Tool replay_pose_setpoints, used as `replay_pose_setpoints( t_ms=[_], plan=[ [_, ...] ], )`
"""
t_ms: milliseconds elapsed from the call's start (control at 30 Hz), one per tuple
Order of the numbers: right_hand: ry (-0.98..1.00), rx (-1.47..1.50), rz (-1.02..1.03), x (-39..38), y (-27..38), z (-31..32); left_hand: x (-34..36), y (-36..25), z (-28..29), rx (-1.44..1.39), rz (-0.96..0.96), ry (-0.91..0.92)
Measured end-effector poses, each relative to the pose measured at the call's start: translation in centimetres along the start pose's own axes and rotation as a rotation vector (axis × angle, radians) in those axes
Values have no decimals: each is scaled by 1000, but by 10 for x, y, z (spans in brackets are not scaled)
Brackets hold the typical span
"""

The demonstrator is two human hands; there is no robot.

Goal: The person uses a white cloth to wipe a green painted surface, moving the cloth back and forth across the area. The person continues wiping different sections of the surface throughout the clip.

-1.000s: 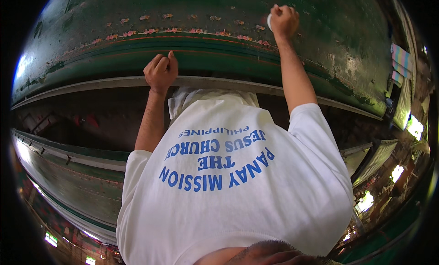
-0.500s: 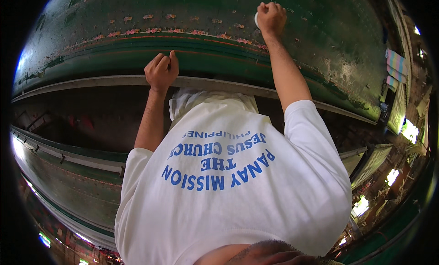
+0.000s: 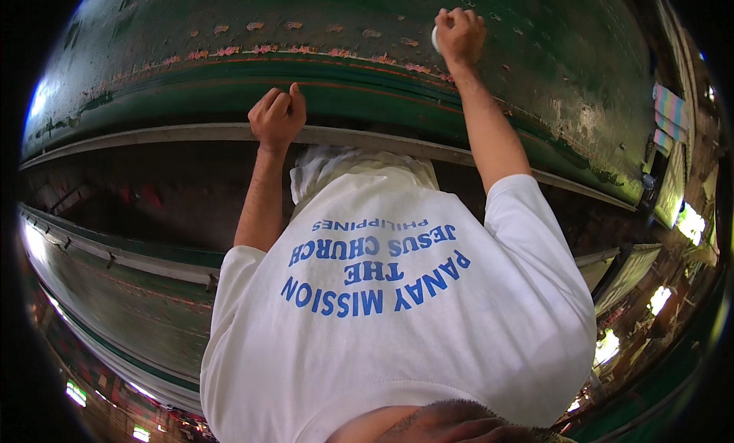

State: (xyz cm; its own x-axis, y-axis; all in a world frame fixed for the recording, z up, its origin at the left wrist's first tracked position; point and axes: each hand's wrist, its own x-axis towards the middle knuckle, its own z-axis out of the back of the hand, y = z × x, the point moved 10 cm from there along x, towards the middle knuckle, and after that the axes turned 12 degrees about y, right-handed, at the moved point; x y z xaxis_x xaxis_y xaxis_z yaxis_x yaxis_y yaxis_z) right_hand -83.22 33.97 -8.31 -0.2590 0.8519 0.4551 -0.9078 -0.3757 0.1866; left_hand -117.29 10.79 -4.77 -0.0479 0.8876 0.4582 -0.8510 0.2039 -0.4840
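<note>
Right hand [image 3: 457,35] farther left, higher

Two hands [image 3: 277,116], perhaps one white pad [image 3: 435,39]

green hull [image 3: 367,30]: open above | grey rail [image 3: 153,133]: blocks below

Both arms up and extended. Left hand [image 3: 277,118] curled in a loose fist; right hand [image 3: 458,35] higher, fingers clenched tight, elbow nearly straight.
</note>
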Motion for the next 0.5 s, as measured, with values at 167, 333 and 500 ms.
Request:
replay_pose_setpoints(
  t_ms=[167, 333, 500],
  plan=[
    [55, 86, 60, -42, 2, 29, -3, 2, 0, -29, -4, 2],
    [-20, -14, 3, -21, -37, 24, 1, -1, -4, -19, 0, -21],
    [34, 122, 88, -59, 35, 25, -5, 7, -2, -45, 22, -20]
  ],
)
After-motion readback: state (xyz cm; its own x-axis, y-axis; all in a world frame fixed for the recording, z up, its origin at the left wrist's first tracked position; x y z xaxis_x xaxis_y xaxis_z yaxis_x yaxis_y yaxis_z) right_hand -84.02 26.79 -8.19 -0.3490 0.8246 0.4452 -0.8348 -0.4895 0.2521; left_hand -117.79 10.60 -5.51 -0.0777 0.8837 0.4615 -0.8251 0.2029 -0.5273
